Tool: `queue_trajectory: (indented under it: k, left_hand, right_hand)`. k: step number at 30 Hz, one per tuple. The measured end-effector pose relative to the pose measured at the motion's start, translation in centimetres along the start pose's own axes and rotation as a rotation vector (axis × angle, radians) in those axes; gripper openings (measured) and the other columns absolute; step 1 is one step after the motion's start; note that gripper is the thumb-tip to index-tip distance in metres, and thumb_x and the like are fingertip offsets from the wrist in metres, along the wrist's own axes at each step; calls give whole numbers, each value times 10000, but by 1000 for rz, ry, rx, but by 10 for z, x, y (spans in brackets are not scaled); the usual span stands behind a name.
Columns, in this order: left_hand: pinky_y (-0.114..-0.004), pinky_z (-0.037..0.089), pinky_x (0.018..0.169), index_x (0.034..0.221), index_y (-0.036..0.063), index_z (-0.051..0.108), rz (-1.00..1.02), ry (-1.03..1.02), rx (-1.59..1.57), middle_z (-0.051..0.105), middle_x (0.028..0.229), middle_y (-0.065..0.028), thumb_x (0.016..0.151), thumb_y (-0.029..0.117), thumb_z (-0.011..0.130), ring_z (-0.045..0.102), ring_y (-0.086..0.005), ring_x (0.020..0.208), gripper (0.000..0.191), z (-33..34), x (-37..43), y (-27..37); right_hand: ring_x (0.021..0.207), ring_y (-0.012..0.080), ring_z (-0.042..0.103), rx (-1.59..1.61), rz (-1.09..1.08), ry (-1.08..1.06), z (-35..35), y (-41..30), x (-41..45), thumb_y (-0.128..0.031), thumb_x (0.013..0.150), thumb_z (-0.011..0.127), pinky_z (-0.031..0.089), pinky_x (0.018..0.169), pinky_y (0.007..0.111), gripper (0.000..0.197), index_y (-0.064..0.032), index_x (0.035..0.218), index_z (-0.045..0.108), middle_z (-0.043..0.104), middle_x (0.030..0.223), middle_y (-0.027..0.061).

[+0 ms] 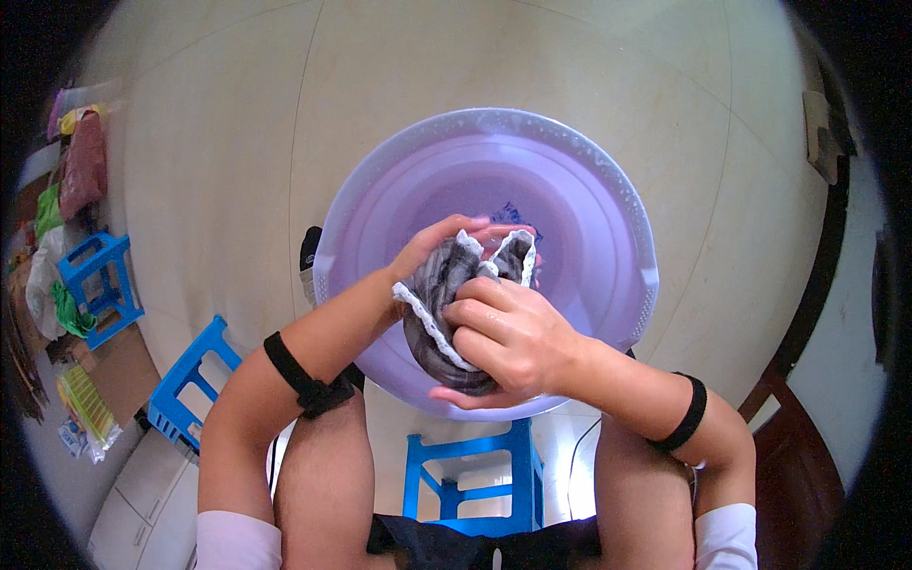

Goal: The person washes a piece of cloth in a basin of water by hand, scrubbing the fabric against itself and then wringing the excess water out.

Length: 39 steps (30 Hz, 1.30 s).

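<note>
A wet grey patterned cloth with white lace-like edging (434,306) is bunched between my two hands, above a large round lilac plastic basin (605,178). My left hand (445,239) reaches around its far side, with the fingers partly hidden behind the cloth. On the near right side, my right hand (506,335) grips the folds, knuckles up and thumb beneath. The basin holds liquid, and a dark blue patterned patch (507,214) shows at its bottom beyond my fingers. Whether that patch is cloth or a print I cannot tell.
A blue plastic stool (474,445) stands between my legs, below the basin. Two more blue stools (189,385) (107,285) are at the left, near bags and a shelf. A dark shoe (310,246) shows beside the basin's left rim. At the lower right is brown wooden furniture (798,456).
</note>
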<state>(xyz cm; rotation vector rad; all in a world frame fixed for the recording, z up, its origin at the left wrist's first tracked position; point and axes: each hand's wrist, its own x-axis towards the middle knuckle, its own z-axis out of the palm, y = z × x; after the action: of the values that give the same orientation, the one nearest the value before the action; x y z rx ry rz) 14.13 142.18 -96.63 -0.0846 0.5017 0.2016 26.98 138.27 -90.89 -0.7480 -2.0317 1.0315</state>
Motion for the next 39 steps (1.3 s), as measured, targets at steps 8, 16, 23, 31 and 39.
queue_trajectory:
  k: [8,16,23,31,39]
  left_hand:
    - [-334,406,761,870,52,504,-61,15,167,545,822,-89,818,221,371,525,-175,767,221,-10,-8,1]
    - [-371,494,647,798,21,538,-77,221,-200,566,779,-126,775,107,406,578,-258,692,159,-58,9,-46]
    - [-343,476,668,900,37,525,130,433,330,562,831,-111,771,131,433,568,-221,720,184,-40,3,-5]
    - [-289,414,744,944,10,540,393,866,892,574,860,-111,760,109,359,539,-199,805,276,-41,-18,18]
    - [-351,407,732,866,31,544,528,926,1714,544,884,-146,765,145,445,520,-308,829,182,-10,-28,22]
  right_hand:
    - [602,255,498,-102,29,30,5,13,-6,-216,510,677,437,486,310,326,19,654,502,451,799,142]
    - [587,252,507,-153,185,94,9,23,-8,-113,523,628,451,474,304,265,26,714,508,467,760,132]
    - [704,310,508,-61,565,-142,-10,29,-6,-289,627,639,452,580,363,344,-10,766,496,446,842,157]
    - [863,342,485,-378,832,-361,-39,40,-24,-402,626,641,428,702,391,469,-8,841,507,432,971,182]
    - [856,326,500,-518,739,-267,-32,48,-40,-1,653,530,454,685,376,227,-16,879,511,478,925,168]
